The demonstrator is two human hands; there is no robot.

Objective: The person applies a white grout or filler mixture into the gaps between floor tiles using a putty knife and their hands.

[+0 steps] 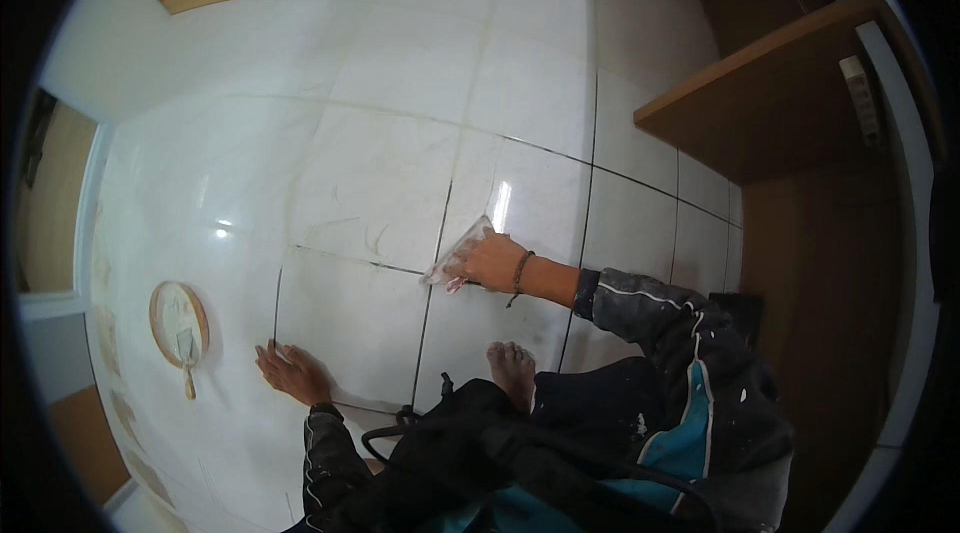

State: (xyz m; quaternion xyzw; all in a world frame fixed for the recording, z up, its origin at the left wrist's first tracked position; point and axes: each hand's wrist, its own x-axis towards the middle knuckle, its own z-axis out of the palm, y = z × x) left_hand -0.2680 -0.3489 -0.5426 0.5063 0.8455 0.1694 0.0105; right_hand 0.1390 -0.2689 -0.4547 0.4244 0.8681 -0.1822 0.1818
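Observation:
My right hand (488, 261) is closed on a thin, pale, translucent flat piece (472, 236) with a straight edge. I cannot tell its exact kind. It touches the white floor tiles (380, 173) where two joints cross, and a small red-and-white bit shows under my fingers. Leaning on the floor at the lower left, my left hand (290, 373) has its fingers apart and holds nothing. Some tile joints near my hands are dark lines, while those farther off look pale. Faint smears mark the tile left of my right hand.
A round, orange-rimmed container (155, 318) with whitish contents stands at the left, a putty knife (187, 353) resting in it. Brown wooden shelving (750, 103) with a white power strip (860, 98) lines the right side. My bare foot (512, 373) is near my right hand.

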